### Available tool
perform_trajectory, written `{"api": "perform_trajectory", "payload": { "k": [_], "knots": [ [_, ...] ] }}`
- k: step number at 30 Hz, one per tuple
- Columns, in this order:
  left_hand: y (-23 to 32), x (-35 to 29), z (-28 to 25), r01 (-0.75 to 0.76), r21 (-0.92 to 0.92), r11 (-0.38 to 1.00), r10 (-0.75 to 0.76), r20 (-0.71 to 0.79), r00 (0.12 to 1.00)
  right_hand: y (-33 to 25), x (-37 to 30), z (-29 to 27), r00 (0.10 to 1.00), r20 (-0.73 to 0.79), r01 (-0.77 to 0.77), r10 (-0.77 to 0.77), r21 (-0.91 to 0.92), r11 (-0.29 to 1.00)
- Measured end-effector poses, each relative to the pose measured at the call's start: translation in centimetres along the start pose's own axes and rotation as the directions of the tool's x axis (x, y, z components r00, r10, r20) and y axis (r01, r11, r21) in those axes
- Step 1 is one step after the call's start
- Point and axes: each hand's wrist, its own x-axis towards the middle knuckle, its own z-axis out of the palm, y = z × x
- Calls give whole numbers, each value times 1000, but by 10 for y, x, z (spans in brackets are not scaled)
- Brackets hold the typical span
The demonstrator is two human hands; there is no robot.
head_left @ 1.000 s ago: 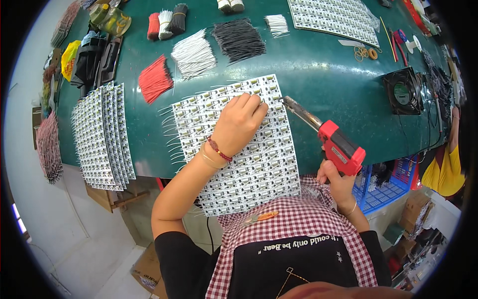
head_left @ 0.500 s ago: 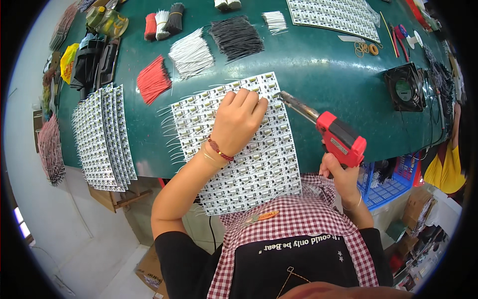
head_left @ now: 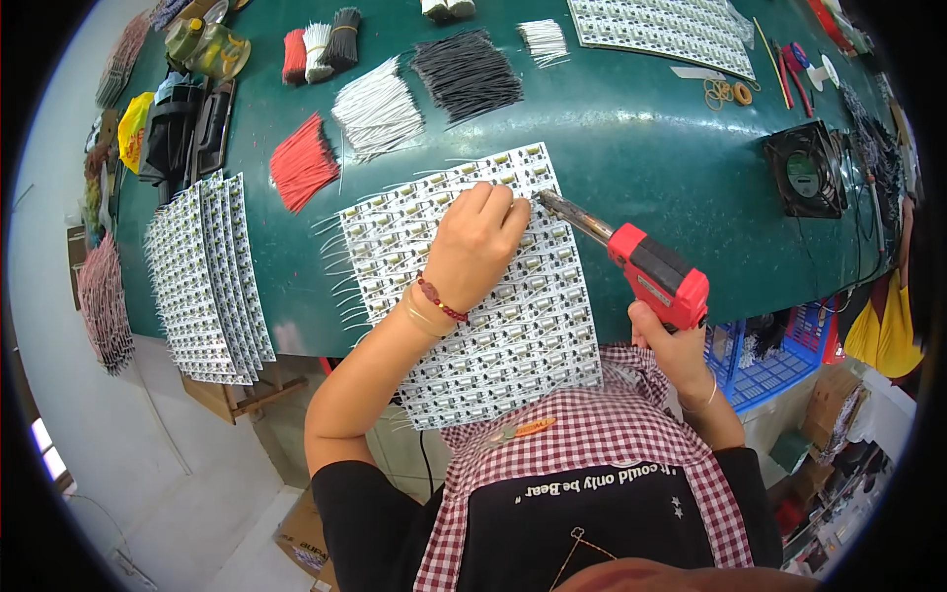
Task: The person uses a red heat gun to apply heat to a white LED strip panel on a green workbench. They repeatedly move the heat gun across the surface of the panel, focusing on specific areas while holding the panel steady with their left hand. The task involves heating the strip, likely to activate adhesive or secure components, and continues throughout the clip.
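Beside circuit boards (head_left: 508,335), the right hand (head_left: 673,343) grips a soldering gun (head_left: 655,271).

Illum.: bright, cool-white, approx. even; source out of view. Table (head_left: 681,183) carries pale glare band across mid-surface, w/ weaker sheen nr. front-L edge. Window (head_left: 44,441) at far L small, overexposed. Shadows soft; area under table darker. White circuit-board panel (head_left: 513,335) well lit, comps. distinct at ctr.; L hand (head_left: 478,237) reasonably sharp, no obvious motion blur. Soldering gun (head_left: 656,276) clear in body; tip dark, contact detail too small to confirm. Black shirt (head_left: 582,515) loses fold detail. Fisheye distortion heavy: table's front edge bowed. Corners black (vignette), bluish fringe along rim. Clutter (head_left: 838,493) at lower R soft, partly indistinct.
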Motion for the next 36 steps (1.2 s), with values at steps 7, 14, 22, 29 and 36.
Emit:
{"api": "perform_trajectory", "payload": {
  "k": [7, 14, 22, 29, 36],
  "knots": [
    [1, 1, 1, 13, -38, 999, -14, -27, 1000, 1, -5, -2, 999, -47, 19, -15, 80, 997],
    [2, 2, -1, -3, 42, 999, 4, -13, 1000, -3, -2, 0, 998, -62, 12, -4, 124, 992],
    [-2, 10, -16, -26, 123, 992, 34, -63, 997, -7, -4, -2, 999, -41, 31, -28, 66, 997],
    [-14, 9, -3, -7, 37, 999, 7, 5, 1000, -4, 2, 2, 1000, 22, -16, 15, 43, 999],
    [-13, 9, -1, 11, -12, 1000, -11, 3, 1000, -7, 3, 9, 999, -40, -29, 35, 127, 992]
  ]
}}
